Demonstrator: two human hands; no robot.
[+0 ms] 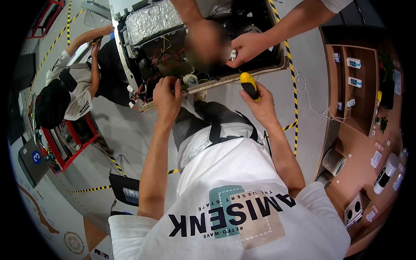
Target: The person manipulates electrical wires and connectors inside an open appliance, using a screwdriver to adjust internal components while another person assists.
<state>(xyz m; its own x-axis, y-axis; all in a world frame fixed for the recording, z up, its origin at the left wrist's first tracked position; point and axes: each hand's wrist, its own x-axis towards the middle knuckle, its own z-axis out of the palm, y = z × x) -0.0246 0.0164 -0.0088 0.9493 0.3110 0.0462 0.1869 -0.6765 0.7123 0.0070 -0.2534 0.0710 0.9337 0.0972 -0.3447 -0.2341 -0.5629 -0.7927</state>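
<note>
My right hand is closed round the yellow and black handle of a screwdriver, just off the near rim of an opened appliance. Along that rim, farther left, my left hand has its fingers curled in at the edge; whatever they grip is hidden. Inside the appliance are loose red and yellow wires, a foil-wrapped box and a small round whitish part near my left hand. Across from me, a co-worker's hand holds a small white piece. A blurred patch covers the middle.
At left another person bends over beside a red-framed stand. A black chair stands behind my left arm. Striped tape marks the floor, a white cable lies at right, and wooden shelves line that side.
</note>
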